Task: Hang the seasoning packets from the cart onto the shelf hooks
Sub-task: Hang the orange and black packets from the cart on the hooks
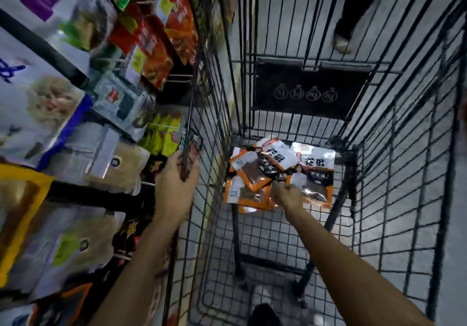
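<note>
Beside the cart's [310, 88] left wall, the left hand [177, 181] grips a dark packet [189, 152] edge-on. Farther in, at twelve o'clock, the right hand [286, 194] curls its fingers on the pile [255, 174] of orange-and-white packets on the cart floor. At nine o'clock, the shelf [63, 55] carries hanging bags [156, 47].

grey floor [459, 250] | dark trouser leg [353, 5] | pale shoe [341, 44] beneath it
</note>
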Available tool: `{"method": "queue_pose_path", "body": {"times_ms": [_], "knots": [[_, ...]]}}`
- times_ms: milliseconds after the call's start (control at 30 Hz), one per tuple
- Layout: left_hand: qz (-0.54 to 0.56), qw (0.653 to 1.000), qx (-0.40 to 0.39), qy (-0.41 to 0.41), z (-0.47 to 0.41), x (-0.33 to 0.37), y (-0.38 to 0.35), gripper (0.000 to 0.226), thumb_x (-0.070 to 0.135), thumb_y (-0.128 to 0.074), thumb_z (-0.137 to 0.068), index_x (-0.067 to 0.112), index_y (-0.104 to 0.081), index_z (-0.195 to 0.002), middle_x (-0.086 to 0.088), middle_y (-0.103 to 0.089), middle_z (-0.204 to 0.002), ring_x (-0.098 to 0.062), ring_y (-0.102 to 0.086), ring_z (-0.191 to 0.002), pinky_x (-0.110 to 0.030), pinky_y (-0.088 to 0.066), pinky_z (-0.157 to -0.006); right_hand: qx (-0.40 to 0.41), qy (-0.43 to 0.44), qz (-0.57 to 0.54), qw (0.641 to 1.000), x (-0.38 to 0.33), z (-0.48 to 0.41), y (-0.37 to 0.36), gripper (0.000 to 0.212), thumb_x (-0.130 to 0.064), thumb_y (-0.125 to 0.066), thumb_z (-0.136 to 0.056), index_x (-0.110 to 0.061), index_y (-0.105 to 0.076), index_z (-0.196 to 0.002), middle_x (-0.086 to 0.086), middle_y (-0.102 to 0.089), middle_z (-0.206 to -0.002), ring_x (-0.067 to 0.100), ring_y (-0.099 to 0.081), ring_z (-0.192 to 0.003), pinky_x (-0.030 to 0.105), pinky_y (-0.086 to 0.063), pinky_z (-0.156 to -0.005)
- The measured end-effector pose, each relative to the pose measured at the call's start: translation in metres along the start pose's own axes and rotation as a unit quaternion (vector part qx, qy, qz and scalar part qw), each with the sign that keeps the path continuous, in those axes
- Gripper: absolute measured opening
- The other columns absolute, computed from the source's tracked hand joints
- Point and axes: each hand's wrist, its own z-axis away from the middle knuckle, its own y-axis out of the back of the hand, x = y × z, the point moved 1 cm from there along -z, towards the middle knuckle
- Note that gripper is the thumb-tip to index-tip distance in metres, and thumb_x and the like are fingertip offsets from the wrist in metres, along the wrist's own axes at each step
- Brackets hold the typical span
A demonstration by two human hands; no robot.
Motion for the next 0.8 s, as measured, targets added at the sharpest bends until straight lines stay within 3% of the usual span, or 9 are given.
{"method": "queue_pose_path", "body": {"times_ms": [67, 167, 233, 367, 433, 500, 567, 700, 800], "knots": [[-0.007, 0.999, 0.001, -0.040, -0.007, -0.006, -0.005, 0.036, 0.032, -0.051, -0.097, 0.010, -0.054, -0.126, -0.005, -0.064, -0.110, -0.023, -0.056, -0.106, -0.026, -0.041, -0.083, 0.016, -0.018, -0.041, 0.999, 0.006, -0.026, -0.014, 0.030, -0.028, -0.063, -0.092, -0.010, -0.054, -0.070, 0.013, -0.059, -0.077, 0.023, -0.054, -0.077, 0.033, -0.043, -0.070], [0.003, 0.996, 0.017, -0.089, -0.010, -0.012, -0.007, 0.026, 0.028, -0.048, -0.098, 0.012, -0.061, -0.114, 0.009, -0.062, -0.085, 0.003, -0.057, -0.080, -0.011, -0.039, -0.063, 0.039, -0.029, -0.033, 0.998, 0.009, -0.055, -0.030, 0.023, -0.033, -0.065, -0.091, -0.011, -0.057, -0.087, 0.005, -0.060, -0.083, 0.019, -0.054, -0.079, 0.034, -0.044, -0.073], [0.014, 0.995, 0.024, -0.099, -0.011, -0.016, -0.008, 0.021, 0.025, -0.048, -0.099, 0.015, -0.063, -0.111, 0.017, -0.061, -0.085, 0.015, -0.055, -0.080, -0.005, -0.040, -0.065, 0.045, -0.060, -0.056, 0.996, 0.008, -0.067, -0.040, 0.026, -0.029, -0.067, -0.090, -0.014, -0.052, -0.075, 0.002, -0.056, -0.072, 0.019, -0.052, -0.068, 0.031, -0.043, -0.065], [0.036, 0.993, 0.020, -0.108, -0.012, -0.019, -0.006, 0.016, 0.026, -0.048, -0.099, 0.024, -0.060, -0.108, 0.007, -0.068, -0.087, -0.003, -0.061, -0.080, -0.023, -0.049, -0.069, 0.127, -0.066, -0.039, 0.989, 0.000, -0.076, -0.043, 0.026, -0.017, -0.064, -0.091, -0.011, -0.050, -0.070, -0.002, -0.048, -0.062, 0.014, -0.047, -0.057, 0.020, -0.035, -0.045], [0.041, 0.994, 0.010, -0.104, -0.013, -0.019, -0.004, 0.017, 0.023, -0.048, -0.099, 0.021, -0.061, -0.110, 0.008, -0.068, -0.090, -0.003, -0.062, -0.082, -0.026, -0.050, -0.072, 0.139, -0.064, -0.071, 0.986, -0.005, -0.072, -0.041, 0.024, -0.011, -0.059, -0.093, -0.013, -0.049, -0.070, 0.001, -0.052, -0.068, 0.022, -0.054, -0.069, 0.025, -0.046, -0.056], [0.035, 0.994, 0.003, -0.101, -0.012, -0.014, -0.002, 0.020, 0.021, -0.048, -0.099, 0.016, -0.061, -0.113, 0.005, -0.068, -0.092, -0.004, -0.061, -0.081, -0.026, -0.049, -0.072, 0.145, -0.042, -0.097, 0.984, -0.008, -0.060, -0.032, 0.024, -0.005, -0.051, -0.095, -0.016, -0.047, -0.074, 0.005, -0.055, -0.083, 0.026, -0.056, -0.088, 0.038, -0.050, -0.081], [0.027, 0.996, 0.010, -0.087, -0.010, -0.008, 0.003, 0.025, 0.019, -0.048, -0.098, 0.011, -0.059, -0.119, 0.002, -0.067, -0.100, -0.006, -0.059, -0.084, -0.021, -0.047, -0.073, 0.146, -0.014, -0.116, 0.982, -0.012, -0.041, -0.014, 0.014, -0.001, -0.046, -0.097, -0.015, -0.049, -0.096, 0.005, -0.054, -0.103, 0.026, -0.054, -0.095, 0.042, -0.049, -0.087], [-0.024, 0.985, 0.093, -0.146, 0.002, 0.022, 0.018, 0.029, 0.008, -0.049, -0.097, 0.004, -0.053, -0.126, -0.011, -0.059, -0.119, -0.021, -0.053, -0.110, -0.030, -0.043, -0.092, 0.140, 0.068, -0.084, 0.984, -0.019, 0.006, 0.040, 0.025, 0.001, -0.044, -0.098, -0.005, -0.049, -0.122, 0.021, -0.057, -0.105, 0.026, -0.055, -0.087, 0.038, -0.050, -0.074], [-0.044, 0.974, 0.089, -0.204, 0.011, 0.050, 0.003, 0.032, 0.007, -0.057, -0.093, 0.002, -0.055, -0.124, -0.012, -0.059, -0.122, -0.022, -0.053, -0.114, -0.028, -0.042, -0.096, 0.099, 0.121, -0.111, 0.981, -0.031, 0.047, 0.075, 0.022, 0.000, -0.046, -0.097, -0.003, -0.057, -0.116, 0.016, -0.061, -0.087, 0.020, -0.058, -0.070, 0.030, -0.047, -0.060]]}}
